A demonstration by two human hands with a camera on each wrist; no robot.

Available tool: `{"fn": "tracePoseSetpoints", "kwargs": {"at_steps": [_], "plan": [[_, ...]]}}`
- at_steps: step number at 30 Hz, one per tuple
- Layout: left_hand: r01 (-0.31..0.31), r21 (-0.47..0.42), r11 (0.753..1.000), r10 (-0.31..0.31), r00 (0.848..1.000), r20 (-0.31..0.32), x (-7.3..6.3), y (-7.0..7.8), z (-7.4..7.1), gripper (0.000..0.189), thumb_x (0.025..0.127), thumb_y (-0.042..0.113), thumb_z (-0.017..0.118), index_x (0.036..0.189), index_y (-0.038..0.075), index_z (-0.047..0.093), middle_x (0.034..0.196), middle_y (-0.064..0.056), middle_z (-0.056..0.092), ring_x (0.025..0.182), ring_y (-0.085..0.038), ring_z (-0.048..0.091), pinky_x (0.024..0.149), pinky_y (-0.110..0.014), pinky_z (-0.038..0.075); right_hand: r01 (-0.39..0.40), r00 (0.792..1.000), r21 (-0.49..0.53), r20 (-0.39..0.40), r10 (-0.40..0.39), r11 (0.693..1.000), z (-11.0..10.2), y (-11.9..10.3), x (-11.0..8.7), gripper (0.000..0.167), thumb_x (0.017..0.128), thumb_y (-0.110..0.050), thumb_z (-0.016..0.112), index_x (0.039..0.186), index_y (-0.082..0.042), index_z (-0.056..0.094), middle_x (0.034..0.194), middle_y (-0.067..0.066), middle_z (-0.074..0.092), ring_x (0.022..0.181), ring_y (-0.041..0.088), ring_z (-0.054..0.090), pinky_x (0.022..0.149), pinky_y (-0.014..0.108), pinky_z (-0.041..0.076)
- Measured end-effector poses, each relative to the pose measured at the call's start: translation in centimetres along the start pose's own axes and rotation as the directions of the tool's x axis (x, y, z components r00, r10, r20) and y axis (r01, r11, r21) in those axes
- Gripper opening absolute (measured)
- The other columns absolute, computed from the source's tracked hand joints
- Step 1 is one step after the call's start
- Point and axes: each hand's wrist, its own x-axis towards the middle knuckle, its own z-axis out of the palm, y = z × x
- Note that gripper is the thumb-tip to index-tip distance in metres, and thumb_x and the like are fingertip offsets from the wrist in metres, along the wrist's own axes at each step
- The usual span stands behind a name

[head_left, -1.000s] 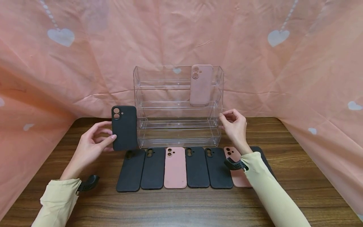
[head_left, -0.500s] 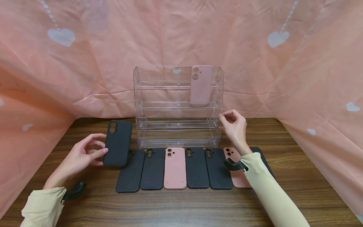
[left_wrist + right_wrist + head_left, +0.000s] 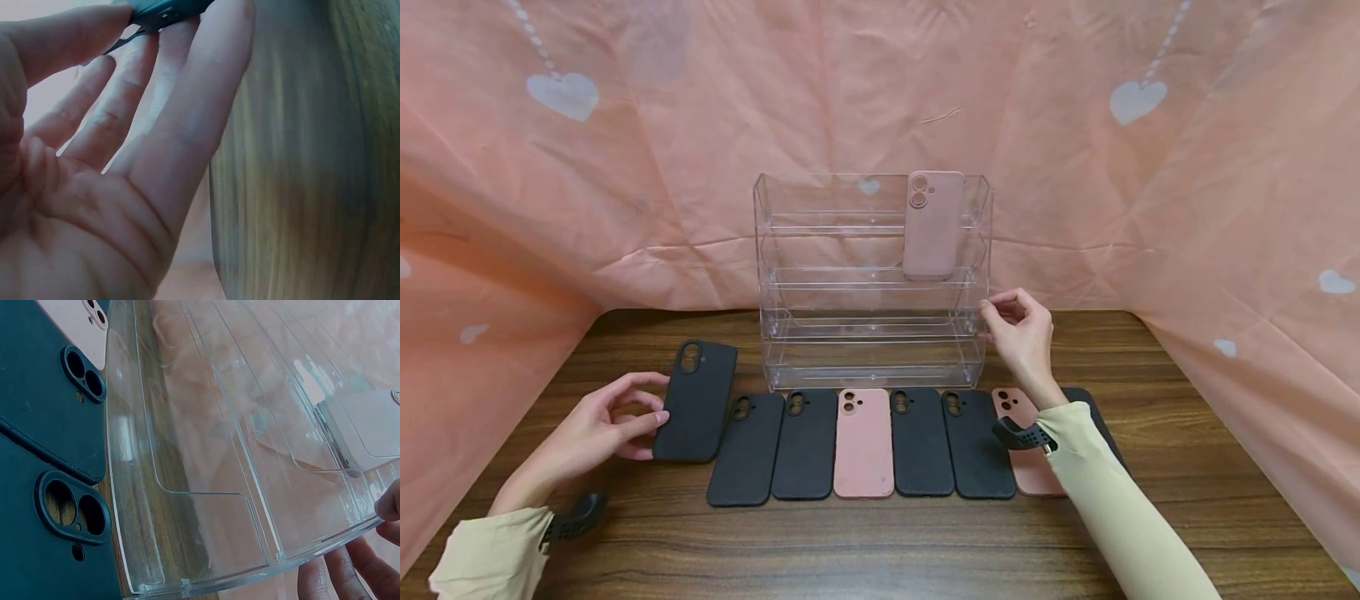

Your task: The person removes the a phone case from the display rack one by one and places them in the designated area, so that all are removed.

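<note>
At the left of the head view my left hand (image 3: 598, 425) holds a black phone case (image 3: 696, 408) by its left edge, thumb in front and fingers behind. In the left wrist view only a dark strip of this case (image 3: 169, 12) shows at the fingertips. My right hand (image 3: 1024, 333) pinches the right side of a clear tiered display rack (image 3: 872, 340); the right wrist view has the thumb and fingers (image 3: 342, 575) on either side of the panel's edge. A pink phone case (image 3: 934, 233) leans upright in the rack's upper tier, toward the right.
Several phone cases lie in a row before the rack, among them a black case (image 3: 747, 458) at the left end and a pink case (image 3: 864, 446). My right forearm partly covers the row's right end. Peach cloth (image 3: 685, 167) hangs behind the wooden table (image 3: 880, 550).
My left hand has carried the black case down and leftward, away from the rack's left side, and the case now tilts slightly. The right hand and the rack have stayed put.
</note>
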Motion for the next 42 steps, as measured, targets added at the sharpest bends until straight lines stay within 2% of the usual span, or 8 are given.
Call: {"fn": "tracePoseSetpoints", "kwargs": {"at_steps": [9,15,18,24,29,34,40,42], "plan": [[0.051,0.002,0.999,-0.051,0.994,0.093,-0.6,-1.1,-0.7,0.051,0.101,0.013,0.065,0.145,0.001,0.042,0.107,-0.01,0.066,0.092,-0.005,0.068,0.063,-0.041,0.065,0.003,1.0,0.011,-0.011,-0.003,1.0,0.2,-0.2,0.0,0.023,0.093,-0.016,0.073,0.106,0.002,0.069,0.081,-0.014,0.068,0.074,0.006,0.071,0.061,0.026,0.064],[0.064,-0.022,0.998,-0.06,0.985,0.159,-1.0,-2.0,-0.8,0.053,0.101,0.011,0.064,0.145,-0.002,0.04,0.105,-0.004,0.067,0.092,-0.004,0.069,0.064,-0.043,0.065,-0.006,1.0,0.011,-0.009,0.006,1.0,0.1,-0.1,0.0,0.023,0.094,-0.017,0.073,0.106,0.002,0.069,0.082,-0.013,0.068,0.077,0.009,0.072,0.064,0.029,0.064],[0.082,-0.028,0.996,-0.075,0.978,0.196,-1.3,-2.2,-0.7,0.055,0.101,0.013,0.063,0.147,-0.003,0.038,0.107,-0.007,0.066,0.094,-0.004,0.068,0.065,-0.043,0.066,-0.022,1.0,0.009,0.0,0.022,1.0,0.1,-0.4,-0.1,0.022,0.094,-0.015,0.072,0.107,0.002,0.069,0.083,-0.013,0.067,0.078,0.009,0.071,0.066,0.029,0.065],[0.17,-0.057,0.984,-0.152,0.96,0.234,-1.6,-2.2,-0.6,0.06,0.101,0.018,0.066,0.149,-0.002,0.036,0.11,-0.01,0.067,0.1,-0.005,0.068,0.069,-0.046,0.066,-0.04,0.999,-0.016,0.014,0.04,0.999,-0.1,-2.1,-0.8,0.02,0.095,-0.008,0.069,0.108,0.007,0.067,0.084,-0.009,0.066,0.081,0.016,0.072,0.068,0.032,0.065],[0.227,-0.072,0.971,-0.201,0.943,0.266,-1.8,-2.3,-0.7,0.064,0.099,0.019,0.068,0.149,-0.003,0.034,0.113,-0.014,0.066,0.102,-0.011,0.067,0.071,-0.048,0.066,-0.036,0.999,-0.011,0.006,0.036,0.999,-0.1,-1.3,-0.5,0.021,0.095,-0.012,0.071,0.107,0.004,0.068,0.083,-0.012,0.066,0.079,0.012,0.071,0.066,0.028,0.064],[0.26,-0.015,0.965,-0.245,0.925,0.29,-1.7,-2.4,-0.7,0.065,0.099,0.024,0.068,0.149,-0.002,0.035,0.116,-0.016,0.067,0.097,-0.019,0.068,0.069,-0.046,0.065,-0.005,1.0,-0.001,-0.004,0.005,1.0,0.0,-0.3,-0.1,0.022,0.094,-0.017,0.073,0.107,0.001,0.069,0.082,-0.013,0.067,0.077,0.01,0.07,0.063,0.026,0.064],[0.24,0.08,0.967,-0.253,0.929,0.269,-1.4,-2.3,-0.7,0.064,0.098,0.027,0.07,0.146,-0.002,0.04,0.107,-0.013,0.069,0.086,-0.02,0.069,0.066,-0.042,0.064,0.013,1.0,0.004,-0.003,-0.013,1.0,0.0,-0.2,-0.2,0.023,0.094,-0.018,0.073,0.106,0.001,0.069,0.082,-0.013,0.068,0.076,0.01,0.071,0.061,0.023,0.063],[0.22,0.092,0.971,-0.237,0.933,0.272,-1.4,-2.3,-0.7,0.063,0.098,0.026,0.07,0.145,-0.003,0.041,0.104,-0.013,0.069,0.084,-0.02,0.068,0.064,-0.041,0.063,0.014,1.0,-0.003,-0.002,-0.014,1.0,0.0,-0.2,-0.2,0.023,0.094,-0.018,0.073,0.106,0.001,0.069,0.083,-0.013,0.067,0.077,0.011,0.072,0.061,0.023,0.063]]}}
